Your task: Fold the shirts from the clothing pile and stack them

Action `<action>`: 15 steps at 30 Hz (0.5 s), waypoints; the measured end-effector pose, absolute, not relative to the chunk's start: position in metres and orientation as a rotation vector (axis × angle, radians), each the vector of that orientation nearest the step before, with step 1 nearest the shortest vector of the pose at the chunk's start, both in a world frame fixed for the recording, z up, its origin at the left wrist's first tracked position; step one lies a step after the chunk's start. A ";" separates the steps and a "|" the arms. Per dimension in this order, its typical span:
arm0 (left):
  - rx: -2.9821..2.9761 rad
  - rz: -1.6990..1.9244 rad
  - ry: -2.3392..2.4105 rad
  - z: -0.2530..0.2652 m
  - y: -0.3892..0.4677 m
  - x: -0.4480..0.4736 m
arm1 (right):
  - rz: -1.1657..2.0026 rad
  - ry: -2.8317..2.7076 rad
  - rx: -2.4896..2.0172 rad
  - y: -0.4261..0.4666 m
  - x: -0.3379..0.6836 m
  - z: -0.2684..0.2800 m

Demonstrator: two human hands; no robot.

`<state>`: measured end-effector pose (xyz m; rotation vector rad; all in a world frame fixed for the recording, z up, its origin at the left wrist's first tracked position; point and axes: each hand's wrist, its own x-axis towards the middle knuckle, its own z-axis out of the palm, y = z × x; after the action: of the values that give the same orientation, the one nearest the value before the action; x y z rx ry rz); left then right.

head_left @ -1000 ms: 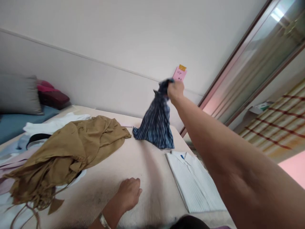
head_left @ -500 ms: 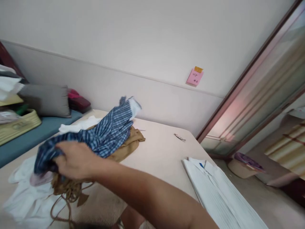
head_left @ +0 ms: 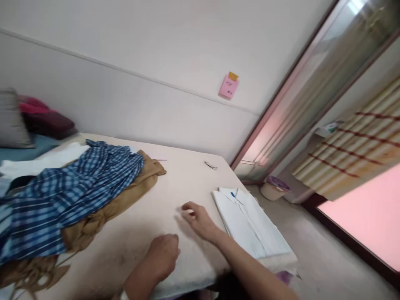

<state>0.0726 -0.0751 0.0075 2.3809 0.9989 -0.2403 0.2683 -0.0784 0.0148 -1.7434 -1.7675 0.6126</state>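
Note:
Over the pale table [head_left: 184, 183], my left hand [head_left: 163, 255] is curled into a loose fist, with no object showing in it. My right hand [head_left: 197, 218] hovers ahead and to the right, empty, its fingers bent and a gap showing between thumb and forefinger. Close by its right side lies a folded white striped shirt [head_left: 250, 227] with a small blue mark near the collar. To the left, apart from both hands, a blue plaid shirt [head_left: 87, 179] is spread over a brown garment [head_left: 134, 196] with a tangle of brown cord [head_left: 34, 277].
A pair of glasses [head_left: 211, 166] rests near the table's back edge. White cloth [head_left: 46, 160] lies at the back left, by a grey cushion [head_left: 12, 121]. A pink note [head_left: 229, 86] is on the wall. A bin [head_left: 273, 188] stands on the floor at right.
My right hand has let go of the blue plaid shirt and moved right. That shirt now lies flat over the brown garment. My left hand has come into view. The view has swung right.

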 end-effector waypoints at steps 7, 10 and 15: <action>2.457 -0.361 1.041 0.001 -0.068 0.091 | 0.161 -1.494 -2.613 -0.099 0.484 0.025; 2.472 -0.377 1.058 -0.008 -0.065 0.096 | 0.174 -1.544 -2.714 -0.100 0.529 0.026; 2.485 -0.377 1.070 -0.025 -0.059 0.100 | 0.251 -1.760 -2.761 -0.086 0.548 0.005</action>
<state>0.0996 -0.0592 -0.0246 2.4853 1.0697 -0.3774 0.5481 -0.0856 0.0052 -2.7611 -1.7605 0.2506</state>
